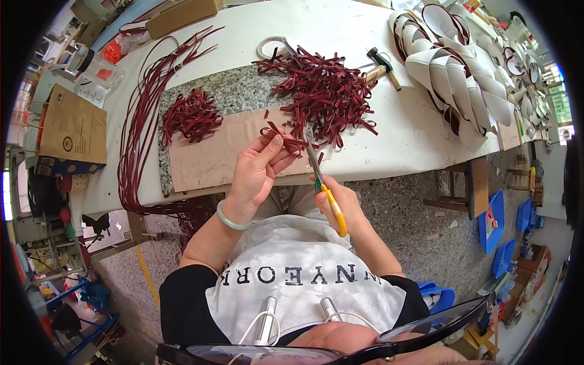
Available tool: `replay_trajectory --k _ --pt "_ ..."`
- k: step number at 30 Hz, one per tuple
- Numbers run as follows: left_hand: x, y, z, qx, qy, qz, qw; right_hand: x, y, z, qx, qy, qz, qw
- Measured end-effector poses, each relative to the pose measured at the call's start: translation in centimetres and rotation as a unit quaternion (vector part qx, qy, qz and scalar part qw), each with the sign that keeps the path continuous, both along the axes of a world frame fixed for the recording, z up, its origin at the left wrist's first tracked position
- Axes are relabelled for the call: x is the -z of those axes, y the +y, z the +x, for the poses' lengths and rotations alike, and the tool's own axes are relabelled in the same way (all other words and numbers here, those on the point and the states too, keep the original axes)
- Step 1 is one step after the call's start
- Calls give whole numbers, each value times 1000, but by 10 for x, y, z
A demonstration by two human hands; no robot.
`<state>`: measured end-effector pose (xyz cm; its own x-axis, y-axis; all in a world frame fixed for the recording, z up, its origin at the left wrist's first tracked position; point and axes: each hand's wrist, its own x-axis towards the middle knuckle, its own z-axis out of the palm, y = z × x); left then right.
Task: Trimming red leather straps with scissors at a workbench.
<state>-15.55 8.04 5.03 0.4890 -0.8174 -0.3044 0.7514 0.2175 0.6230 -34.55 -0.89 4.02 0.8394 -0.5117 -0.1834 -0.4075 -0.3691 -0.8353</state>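
Ribbon bow (294,146), one, dark red, is above the beige board's (204,158) right end, pinched in the grip of the left hand (255,171), which partly hides it. The right hand's (338,201) grip is wrapped round one pair of scissors (314,160). Two bow heaps (328,85), too tangled to count, lie along the board's far side. Bare worktop (401,140) opens rightward of the board.

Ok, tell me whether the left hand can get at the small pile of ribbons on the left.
Probably yes: the small pile lies just ahead and left of the left hand, with nothing standing between. The fingers pinch a ribbon, though, so they'd likely need to release it first.
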Motion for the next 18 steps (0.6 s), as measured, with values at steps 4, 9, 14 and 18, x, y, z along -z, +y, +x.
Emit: replay_trajectory --k 4,9,14,18 --pt "2 1 -3 -1 -5 4 1000 -12 -3 5 -10 33 23 999" --pt "6 -1 -7 -6 2 2 1000 -9 -4 3 -5 42 15 999" --pt "10 -3 -11 2 -6 10 1000 -4 -4 -1 0 33 -16 999" --pt "11 -5 -11 17 -6 15 1000 -5 -5 -2 6 31 -13 999"
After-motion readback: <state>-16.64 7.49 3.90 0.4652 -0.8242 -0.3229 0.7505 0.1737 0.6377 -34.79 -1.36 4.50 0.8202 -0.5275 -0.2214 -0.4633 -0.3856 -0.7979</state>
